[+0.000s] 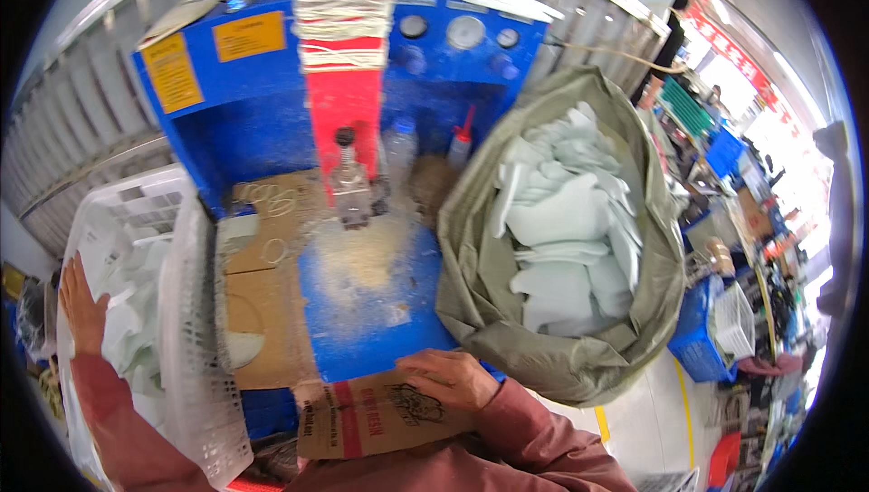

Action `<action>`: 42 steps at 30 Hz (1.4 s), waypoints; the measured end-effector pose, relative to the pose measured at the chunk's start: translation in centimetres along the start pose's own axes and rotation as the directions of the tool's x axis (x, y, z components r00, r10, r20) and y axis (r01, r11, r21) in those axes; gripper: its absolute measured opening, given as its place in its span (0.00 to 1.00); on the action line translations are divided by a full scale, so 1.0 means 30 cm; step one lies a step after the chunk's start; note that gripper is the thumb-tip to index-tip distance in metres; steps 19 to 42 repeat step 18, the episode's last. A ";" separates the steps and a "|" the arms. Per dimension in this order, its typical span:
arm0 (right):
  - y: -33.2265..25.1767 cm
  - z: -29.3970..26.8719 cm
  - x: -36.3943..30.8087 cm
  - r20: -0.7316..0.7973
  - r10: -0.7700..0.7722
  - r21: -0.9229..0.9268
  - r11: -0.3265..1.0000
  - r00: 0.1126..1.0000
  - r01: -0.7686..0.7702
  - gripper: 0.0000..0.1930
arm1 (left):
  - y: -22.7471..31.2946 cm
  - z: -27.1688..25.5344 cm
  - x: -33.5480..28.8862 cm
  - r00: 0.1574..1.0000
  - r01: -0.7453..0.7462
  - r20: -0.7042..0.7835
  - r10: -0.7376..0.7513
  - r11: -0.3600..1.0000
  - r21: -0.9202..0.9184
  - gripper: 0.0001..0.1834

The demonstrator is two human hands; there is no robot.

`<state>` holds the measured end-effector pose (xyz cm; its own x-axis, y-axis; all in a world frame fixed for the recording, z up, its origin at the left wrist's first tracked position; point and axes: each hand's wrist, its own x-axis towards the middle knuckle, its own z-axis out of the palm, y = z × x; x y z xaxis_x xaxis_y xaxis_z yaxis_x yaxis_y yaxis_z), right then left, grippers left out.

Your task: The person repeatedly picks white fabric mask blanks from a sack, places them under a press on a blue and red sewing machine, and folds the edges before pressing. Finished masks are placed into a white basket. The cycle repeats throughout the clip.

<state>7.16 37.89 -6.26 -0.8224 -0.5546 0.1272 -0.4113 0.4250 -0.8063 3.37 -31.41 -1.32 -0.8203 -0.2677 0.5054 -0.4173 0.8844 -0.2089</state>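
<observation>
My left hand (83, 306) is at the far side of a white plastic basket (186, 311), fingers spread, over its outer edge. Thin pale green-white pieces (136, 315) lie in that basket. At the front of a blue work surface (358, 347), my right hand (453, 379) rests with loosely bent fingers near the edge of a cardboard sheet (362, 415); I see nothing held in it. To its right stands an olive-green sack (466, 297), wide at the mouth, filled with stacked pale green-white cut pieces (570, 211).
A blue machine (244, 121) with a red upright (344, 98) wound with string stands ahead. Below its metal head (351, 193) lies pale dust (367, 257). Brown cardboard (262, 302) with rubber bands lies left; bottles (399, 143) stand behind. Blue crates (701, 329) sit far right.
</observation>
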 end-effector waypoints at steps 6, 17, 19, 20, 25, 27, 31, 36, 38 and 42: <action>-0.064 -0.034 0.017 0.015 -0.023 0.110 0.994 1.000 0.021 0.14 | 0.483 -0.134 -0.231 0.915 -0.115 0.221 0.336 0.745 -0.657 0.42; -0.056 -0.252 0.022 -0.195 0.158 -0.019 0.986 0.968 -0.165 0.08 | 0.980 -0.437 -0.584 0.568 -0.029 0.370 0.735 0.467 -0.884 0.30; -0.053 -0.309 0.033 -0.192 0.157 -0.126 0.975 0.969 -0.183 0.10 | 0.999 -0.418 -0.586 0.579 -0.035 0.351 0.736 0.453 -0.891 0.30; -0.053 -0.309 0.033 -0.192 0.157 -0.126 0.975 0.969 -0.183 0.10 | 0.999 -0.418 -0.586 0.579 -0.035 0.351 0.736 0.453 -0.891 0.30; -0.053 -0.309 0.033 -0.192 0.157 -0.126 0.975 0.969 -0.183 0.10 | 0.999 -0.418 -0.586 0.579 -0.035 0.351 0.736 0.453 -0.891 0.30; -0.053 -0.309 0.033 -0.192 0.157 -0.126 0.975 0.969 -0.183 0.10 | 0.999 -0.418 -0.586 0.579 -0.035 0.351 0.736 0.453 -0.891 0.30; -0.053 -0.309 0.033 -0.192 0.157 -0.126 0.975 0.969 -0.183 0.10 | 0.999 -0.418 -0.586 0.579 -0.035 0.351 0.736 0.453 -0.891 0.30; -0.053 -0.309 0.033 -0.192 0.157 -0.126 0.975 0.969 -0.183 0.10 | 0.999 -0.418 -0.586 0.579 -0.035 0.351 0.736 0.453 -0.891 0.30; -0.053 -0.309 0.033 -0.192 0.157 -0.126 0.975 0.969 -0.183 0.10 | 0.999 -0.418 -0.586 0.579 -0.035 0.351 0.736 0.453 -0.891 0.30; -0.053 -0.309 0.033 -0.192 0.157 -0.126 0.975 0.969 -0.183 0.10 | 0.999 -0.418 -0.586 0.579 -0.035 0.351 0.736 0.453 -0.891 0.30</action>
